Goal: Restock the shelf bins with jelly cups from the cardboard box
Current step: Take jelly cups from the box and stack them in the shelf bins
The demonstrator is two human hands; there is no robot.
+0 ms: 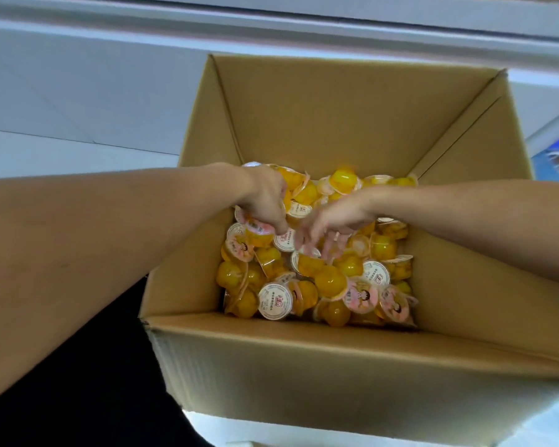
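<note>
Open cardboard box (304,124) fills centre and right of frame, flaps up. Bottom covered with loose yellow jelly cups (329,282), some lid-up, some tipped. Both arms reach in from the left and right edges. Left hand (265,201), centre frame, fingers curled down around a cup (259,232) at the pile's left side. Right hand (333,224) just beside it, fingers spread and pointing down, tips touching cups; blurred, grip cannot be told.

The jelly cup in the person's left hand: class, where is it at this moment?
In the head view, the jelly cup sits under the left hand, inside the cardboard box near its left wall, just above the loose cups.
</note>
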